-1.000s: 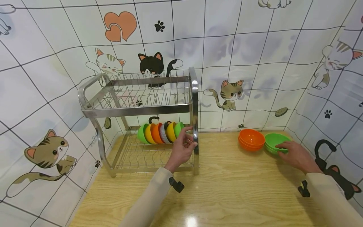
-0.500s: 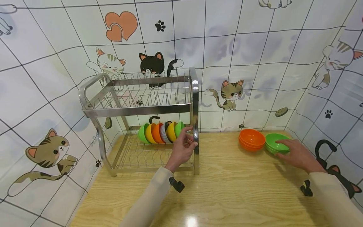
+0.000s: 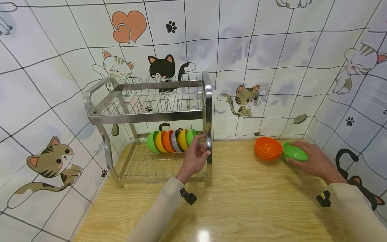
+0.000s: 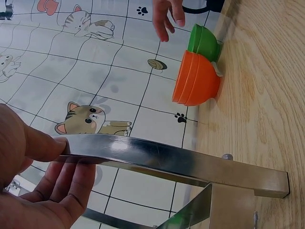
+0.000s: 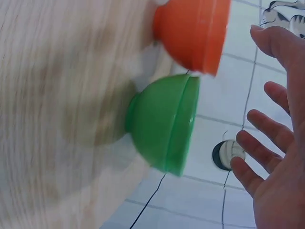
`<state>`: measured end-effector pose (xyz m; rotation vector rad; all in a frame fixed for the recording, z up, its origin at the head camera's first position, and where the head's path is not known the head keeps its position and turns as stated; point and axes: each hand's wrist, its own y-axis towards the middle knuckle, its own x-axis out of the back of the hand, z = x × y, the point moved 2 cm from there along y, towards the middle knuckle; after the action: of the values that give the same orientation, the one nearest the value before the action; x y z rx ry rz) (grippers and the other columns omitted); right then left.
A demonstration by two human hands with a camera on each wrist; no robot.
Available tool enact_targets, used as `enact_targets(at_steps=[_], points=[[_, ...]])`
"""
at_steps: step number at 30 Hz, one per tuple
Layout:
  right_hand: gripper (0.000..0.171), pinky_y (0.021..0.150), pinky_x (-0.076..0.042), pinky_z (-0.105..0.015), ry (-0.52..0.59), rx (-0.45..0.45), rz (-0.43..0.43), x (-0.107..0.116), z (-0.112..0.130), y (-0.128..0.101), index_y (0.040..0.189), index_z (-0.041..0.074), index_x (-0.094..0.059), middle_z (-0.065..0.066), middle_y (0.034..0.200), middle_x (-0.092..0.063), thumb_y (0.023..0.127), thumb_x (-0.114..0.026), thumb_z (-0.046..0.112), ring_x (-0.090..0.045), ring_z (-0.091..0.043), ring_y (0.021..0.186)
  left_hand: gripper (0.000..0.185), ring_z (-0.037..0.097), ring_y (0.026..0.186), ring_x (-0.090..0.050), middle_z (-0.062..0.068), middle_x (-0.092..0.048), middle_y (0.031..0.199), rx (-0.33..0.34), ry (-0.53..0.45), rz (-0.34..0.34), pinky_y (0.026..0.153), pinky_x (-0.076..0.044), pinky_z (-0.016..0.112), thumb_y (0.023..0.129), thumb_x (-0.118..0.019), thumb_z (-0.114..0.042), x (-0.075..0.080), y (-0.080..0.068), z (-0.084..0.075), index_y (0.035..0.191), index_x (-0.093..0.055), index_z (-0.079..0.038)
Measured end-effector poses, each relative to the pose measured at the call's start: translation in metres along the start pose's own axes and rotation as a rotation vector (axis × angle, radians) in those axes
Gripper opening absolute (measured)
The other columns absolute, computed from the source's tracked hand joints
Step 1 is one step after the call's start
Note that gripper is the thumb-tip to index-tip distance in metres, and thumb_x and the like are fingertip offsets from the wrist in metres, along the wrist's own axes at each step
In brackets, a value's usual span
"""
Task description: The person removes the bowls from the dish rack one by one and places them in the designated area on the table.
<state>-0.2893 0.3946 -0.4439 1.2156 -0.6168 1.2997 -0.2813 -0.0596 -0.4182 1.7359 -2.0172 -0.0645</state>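
Note:
My left hand (image 3: 196,157) grips the front right post (image 4: 181,162) of a steel two-tier dish rack (image 3: 151,117), thumb (image 4: 43,145) on one side and fingers on the other. Several green, yellow and orange bowls (image 3: 170,141) stand on edge in the rack's lower tier. On the wooden table's right side, a stack of orange bowls (image 3: 267,148) sits beside stacked green bowls (image 3: 294,153). My right hand (image 3: 314,161) hovers at the green bowls (image 5: 162,124), its fingers (image 5: 267,124) spread and, in the right wrist view, apart from them.
The rack's upper tier holds nothing. Tiled walls with cat pictures close in the table (image 3: 242,201) at the back and on the right, just behind the bowl stacks.
My right hand has shifted from the near rim of the green bowls to their right and far side. The left hand has stayed on the rack post.

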Motion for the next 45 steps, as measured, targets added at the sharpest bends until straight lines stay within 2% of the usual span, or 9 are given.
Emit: enact_targets(at_steps=[9, 14, 23, 30, 34, 39, 45], points=[[0.083, 0.100, -0.030, -0.081, 0.119, -0.026, -0.025, 0.004, 0.040, 0.004, 0.147, 0.008, -0.051, -0.032, 0.150, -0.045, 0.082, -0.085, 0.046, -0.037, -0.057, 0.134, 0.059, 0.017, 0.089, -0.061, 0.011, -0.060, 0.108, 0.018, -0.006, 0.003, 0.077, -0.053, 0.023, 0.096, -0.068, -0.003, -0.001, -0.001, 0.000, 0.145, -0.045, -0.027], [0.084, 0.104, -0.028, -0.081, 0.138, 0.013, -0.040, 0.006, 0.062, 0.007, 0.149, 0.008, -0.048, -0.031, 0.151, -0.045, 0.083, -0.084, 0.046, -0.035, -0.057, 0.137, 0.058, 0.017, 0.089, -0.061, 0.010, -0.059, 0.108, 0.020, 0.003, -0.003, 0.078, -0.053, 0.023, 0.097, -0.068, -0.003, -0.001, -0.001, 0.000, 0.145, -0.045, -0.027], [0.083, 0.103, -0.034, -0.079, 0.185, 0.067, -0.025, 0.006, 0.095, 0.011, 0.152, 0.011, -0.046, -0.027, 0.156, -0.043, 0.086, -0.082, 0.045, -0.037, -0.054, 0.140, 0.057, 0.020, 0.089, -0.062, 0.012, -0.059, 0.107, -0.002, 0.004, -0.014, 0.077, -0.052, 0.023, 0.096, -0.069, -0.003, -0.001, -0.001, 0.001, 0.144, -0.047, -0.025], [0.078, 0.094, -0.051, -0.069, 0.274, 0.149, -0.059, -0.003, 0.124, 0.014, 0.151, 0.018, -0.048, -0.019, 0.153, -0.048, 0.084, -0.085, 0.035, -0.054, -0.046, 0.128, 0.056, 0.021, 0.090, -0.063, 0.013, -0.060, 0.107, -0.009, 0.007, -0.016, 0.079, -0.053, 0.025, 0.097, -0.069, -0.004, -0.002, -0.002, 0.002, 0.144, -0.047, -0.026], [0.079, 0.102, -0.044, -0.070, 0.299, 0.196, -0.069, -0.010, 0.137, 0.017, 0.151, 0.019, -0.049, -0.016, 0.153, -0.050, 0.083, -0.087, 0.030, -0.050, -0.043, 0.134, 0.056, 0.018, 0.090, -0.062, 0.011, -0.059, 0.106, 0.007, 0.009, -0.017, 0.080, -0.054, 0.025, 0.097, -0.069, -0.005, -0.002, -0.003, 0.002, 0.144, -0.046, -0.026], [0.081, 0.110, -0.035, -0.071, 0.315, 0.206, -0.030, -0.018, 0.152, 0.018, 0.154, 0.022, -0.046, -0.013, 0.157, -0.047, 0.084, -0.086, 0.035, -0.042, -0.041, 0.143, 0.056, 0.017, 0.089, -0.062, 0.010, -0.060, 0.106, 0.008, -0.003, -0.020, 0.079, -0.054, 0.024, 0.097, -0.069, -0.005, -0.003, -0.005, 0.002, 0.144, -0.047, -0.026], [0.083, 0.108, -0.041, -0.066, 0.336, 0.223, 0.011, -0.026, 0.176, 0.023, 0.156, 0.022, -0.043, -0.012, 0.156, -0.047, 0.085, -0.084, 0.040, -0.051, -0.036, 0.133, 0.053, 0.024, 0.089, -0.065, 0.015, -0.062, 0.106, 0.001, -0.047, -0.024, 0.080, -0.057, 0.026, 0.097, -0.069, -0.006, -0.001, -0.005, 0.004, 0.143, -0.051, -0.026]])
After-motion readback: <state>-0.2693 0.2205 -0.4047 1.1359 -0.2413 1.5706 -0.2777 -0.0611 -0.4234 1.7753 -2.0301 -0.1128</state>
